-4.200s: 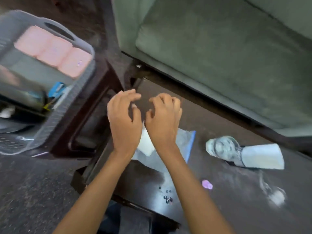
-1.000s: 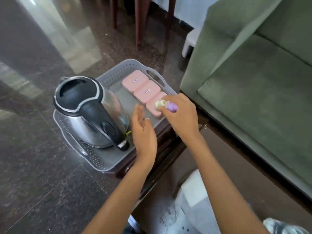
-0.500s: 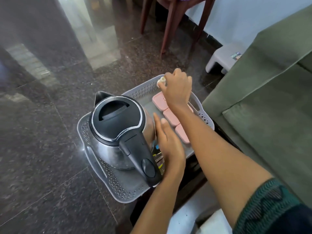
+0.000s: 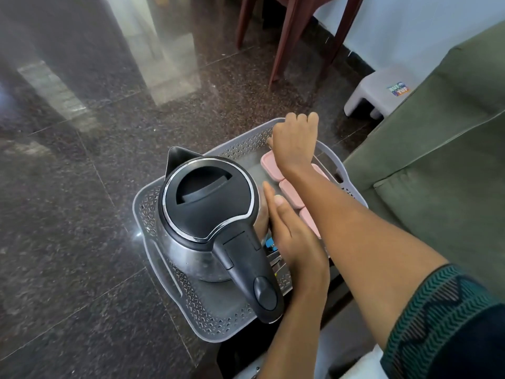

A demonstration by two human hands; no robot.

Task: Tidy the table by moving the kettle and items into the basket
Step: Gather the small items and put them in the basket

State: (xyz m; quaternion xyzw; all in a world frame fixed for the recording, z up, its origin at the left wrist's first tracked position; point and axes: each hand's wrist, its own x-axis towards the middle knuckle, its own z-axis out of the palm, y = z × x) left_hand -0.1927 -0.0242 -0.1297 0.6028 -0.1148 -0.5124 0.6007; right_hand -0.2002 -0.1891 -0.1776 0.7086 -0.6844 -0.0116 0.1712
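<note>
One kettle (image 4: 210,214), steel-bodied with a black plastic lid and handle, stands in the one grey perforated basket (image 4: 153,198) at the frame's centre. Three flat pink boxes (image 4: 291,194) with rounded corners lie in a row along the basket's right side, partly under the right forearm. The left hand (image 4: 289,236) lies flat beside the kettle, fingers pressed together and straight. The right hand (image 4: 295,143) is curled over the basket's upper corner; I cannot tell what its fingers pinch. Speckled polished floor (image 4: 82,214) lies open to the left; a green sofa (image 4: 437,173) crowds the right edge.
</note>
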